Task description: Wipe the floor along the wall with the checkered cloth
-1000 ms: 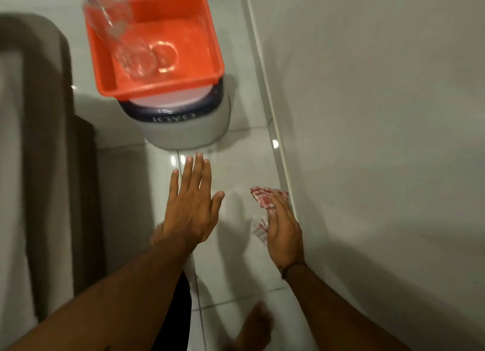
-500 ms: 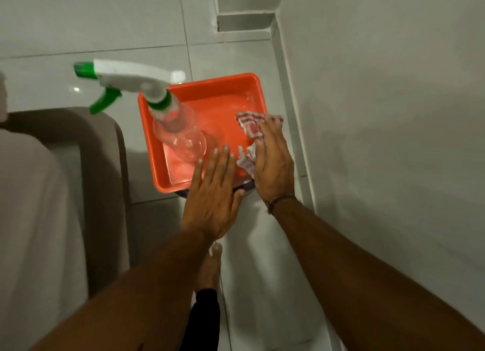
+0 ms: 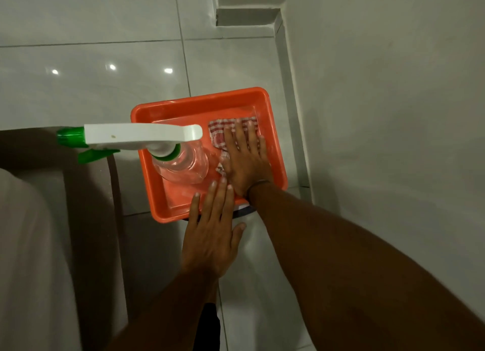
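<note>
The red-and-white checkered cloth [image 3: 220,131] lies in the right part of an orange plastic tray [image 3: 199,98], close to the wall [image 3: 380,114]. My right hand [image 3: 245,161] rests flat on top of the cloth, fingers spread, pressing it against the tray bottom and hiding most of it. My left hand [image 3: 212,232] hovers open over the tray's near edge, palm down, holding nothing. The grey tiled floor [image 3: 105,83] stretches beyond the tray and along the wall.
A clear spray bottle [image 3: 183,164] with a white and green trigger head stands in the tray's left half. The tray sits on a white container [image 3: 242,209]. A grey skirting strip [image 3: 288,88] runs along the wall. A brown and beige piece of furniture [image 3: 31,245] fills the left side.
My right hand lifted the cloth off the floor by the wall and brought it into the orange tray. My left hand came up to the tray's near edge. The view rose.
</note>
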The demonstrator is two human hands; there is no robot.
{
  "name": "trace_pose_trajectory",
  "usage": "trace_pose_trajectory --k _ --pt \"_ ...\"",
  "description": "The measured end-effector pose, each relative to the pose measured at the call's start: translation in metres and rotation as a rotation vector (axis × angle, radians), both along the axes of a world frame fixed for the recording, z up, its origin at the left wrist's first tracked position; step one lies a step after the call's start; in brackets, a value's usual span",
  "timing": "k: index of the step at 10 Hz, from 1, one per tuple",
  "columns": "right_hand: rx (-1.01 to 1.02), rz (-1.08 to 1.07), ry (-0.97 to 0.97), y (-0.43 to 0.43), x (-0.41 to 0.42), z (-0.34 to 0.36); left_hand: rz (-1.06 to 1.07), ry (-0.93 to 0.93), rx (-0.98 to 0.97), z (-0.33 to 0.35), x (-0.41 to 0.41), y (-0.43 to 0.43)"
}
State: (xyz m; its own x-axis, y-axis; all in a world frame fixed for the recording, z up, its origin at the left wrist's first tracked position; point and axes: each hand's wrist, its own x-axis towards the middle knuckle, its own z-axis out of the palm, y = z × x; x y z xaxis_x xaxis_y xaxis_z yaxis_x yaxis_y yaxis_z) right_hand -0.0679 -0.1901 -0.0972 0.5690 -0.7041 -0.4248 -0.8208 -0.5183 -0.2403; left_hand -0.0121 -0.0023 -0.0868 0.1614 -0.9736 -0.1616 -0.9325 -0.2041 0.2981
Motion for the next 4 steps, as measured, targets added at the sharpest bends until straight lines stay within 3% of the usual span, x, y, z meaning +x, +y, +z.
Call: trace_pose_trajectory --k 2,4 --pt "-0.007 0.034 0.023 -0.005 0.000 -0.011 -0.040 -0.028 0.011 -0.002 0.004 -0.003" --pt "-0.136 -0.090 -0.069 0.017 -0.014 0.010 -0.039 -0.040 0.032 0.007 -0.004 0.003"
